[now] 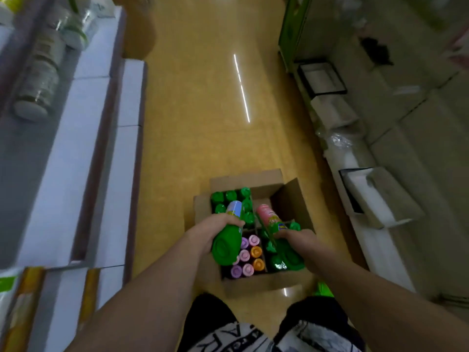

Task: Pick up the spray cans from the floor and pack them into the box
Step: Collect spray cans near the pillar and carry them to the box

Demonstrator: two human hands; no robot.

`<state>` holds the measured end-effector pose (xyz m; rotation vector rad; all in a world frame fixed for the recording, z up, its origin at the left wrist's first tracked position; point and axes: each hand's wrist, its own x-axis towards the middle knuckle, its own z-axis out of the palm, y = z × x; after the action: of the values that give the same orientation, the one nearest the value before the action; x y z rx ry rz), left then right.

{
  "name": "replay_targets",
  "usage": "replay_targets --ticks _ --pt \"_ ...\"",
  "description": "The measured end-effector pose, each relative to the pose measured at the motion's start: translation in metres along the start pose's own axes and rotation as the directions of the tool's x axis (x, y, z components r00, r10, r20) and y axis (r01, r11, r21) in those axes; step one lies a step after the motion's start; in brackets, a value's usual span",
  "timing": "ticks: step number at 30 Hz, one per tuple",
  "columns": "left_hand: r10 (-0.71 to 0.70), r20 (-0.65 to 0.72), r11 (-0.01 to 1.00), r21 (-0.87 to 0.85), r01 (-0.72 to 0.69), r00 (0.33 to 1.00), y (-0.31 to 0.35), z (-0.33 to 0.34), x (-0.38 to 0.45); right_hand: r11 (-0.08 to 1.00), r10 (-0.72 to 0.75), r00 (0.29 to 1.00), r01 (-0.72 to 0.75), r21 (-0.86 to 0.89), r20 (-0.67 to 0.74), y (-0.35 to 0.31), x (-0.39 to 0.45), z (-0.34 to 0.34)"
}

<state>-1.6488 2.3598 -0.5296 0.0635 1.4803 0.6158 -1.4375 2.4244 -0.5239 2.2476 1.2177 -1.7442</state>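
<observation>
Head view: you are holding both cans over the box (pixel 253 284), left hand (pixel 219 226) gripping the blue-topped can (pixel 228 237), right hand (pixel 295 236) gripping the pink-topped can (pixel 272 222). Packing step; next, upend each into a free slot.

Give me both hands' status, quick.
Left hand: grips a blue-capped can, held over the box.
Right hand: grips a pink-capped can, also over the box.
</observation>
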Motion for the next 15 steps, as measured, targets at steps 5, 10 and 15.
replay_targets --ticks 5,10,15 --pt "-0.035 0.009 0.999 0.008 0.035 0.999 0.054 0.042 0.064 0.975 -0.027 0.998 0.015 -0.223 -0.049 -0.045 0.077 -0.044" --pt "-0.116 -0.060 0.985 -0.134 0.107 0.991 0.078 0.099 0.156 0.856 -0.069 0.997 0.075 -0.511 0.031 -0.070 0.189 -0.076" --pt "-0.182 -0.203 0.963 -0.236 0.132 0.962 0.060 0.132 0.290 0.669 -0.103 0.989 0.148 -0.728 0.107 -0.081 0.296 -0.085"
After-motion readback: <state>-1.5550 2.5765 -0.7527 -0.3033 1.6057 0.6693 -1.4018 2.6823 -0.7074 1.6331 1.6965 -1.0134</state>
